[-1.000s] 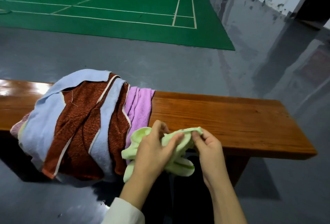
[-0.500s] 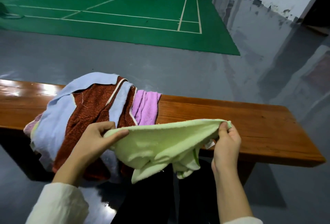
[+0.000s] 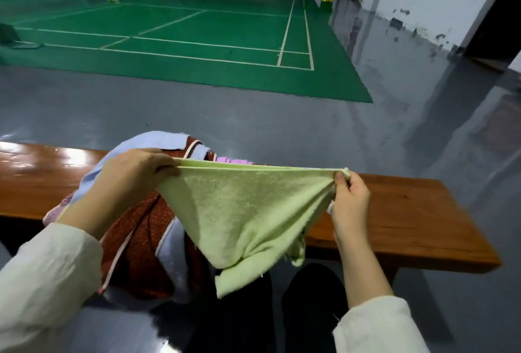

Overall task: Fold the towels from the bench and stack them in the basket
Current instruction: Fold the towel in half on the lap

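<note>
A light green towel (image 3: 248, 211) hangs stretched between my hands above the wooden bench (image 3: 408, 211). My left hand (image 3: 135, 175) grips its left top corner and my right hand (image 3: 349, 197) pinches its right top corner, so the top edge is taut and the rest droops to a point. Behind the towel a pile lies on the bench: a rust-brown towel (image 3: 146, 234), a pale blue towel (image 3: 146, 141) and a purple towel (image 3: 234, 160) that is mostly hidden. No basket is in view.
The bench runs left to right, its right end at about (image 3: 490, 262) and a bare glossy stretch at the left (image 3: 42, 169). Grey floor (image 3: 253, 116) lies beyond, then a green court (image 3: 197, 37). My dark trouser legs (image 3: 307, 304) are below.
My hands have drawn further apart and risen, pulling the green towel from a bunched lump into a taut spread. The camera has tilted up, showing more of the court.
</note>
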The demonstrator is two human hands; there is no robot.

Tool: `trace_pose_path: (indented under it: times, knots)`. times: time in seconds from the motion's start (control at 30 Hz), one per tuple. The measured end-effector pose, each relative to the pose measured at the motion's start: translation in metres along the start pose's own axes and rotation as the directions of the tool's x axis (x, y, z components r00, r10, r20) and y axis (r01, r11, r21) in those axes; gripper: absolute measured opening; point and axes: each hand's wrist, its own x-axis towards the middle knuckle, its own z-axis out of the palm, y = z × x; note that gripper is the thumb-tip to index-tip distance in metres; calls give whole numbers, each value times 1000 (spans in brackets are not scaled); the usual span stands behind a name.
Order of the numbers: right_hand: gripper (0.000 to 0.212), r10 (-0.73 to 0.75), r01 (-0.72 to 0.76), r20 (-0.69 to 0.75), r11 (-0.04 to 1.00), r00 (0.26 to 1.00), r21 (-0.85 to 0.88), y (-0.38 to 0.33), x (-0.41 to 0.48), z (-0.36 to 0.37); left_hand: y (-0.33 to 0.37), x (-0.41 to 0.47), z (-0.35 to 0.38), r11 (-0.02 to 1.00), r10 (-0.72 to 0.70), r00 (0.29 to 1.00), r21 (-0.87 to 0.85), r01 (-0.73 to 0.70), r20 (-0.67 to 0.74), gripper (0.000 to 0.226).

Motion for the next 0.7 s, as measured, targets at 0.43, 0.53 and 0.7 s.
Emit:
trace_pose_path:
  times: [0.43,0.53,0.7]
  knots:
    - [27,-230,226,-68,972,971,-60,-77,35,0,26,50,-43,993,-77,986,-96,63,-147,3]
    - [18,-253,245,-93,965,963,-93,-90,32,-7,32,51,-51,999,16,984,37,-9,-179,12]
    - [29,-323,316,-138,946,936,-73,-112,27,-16,49,50,-66,769,-287,933,-633,88,-219,7]
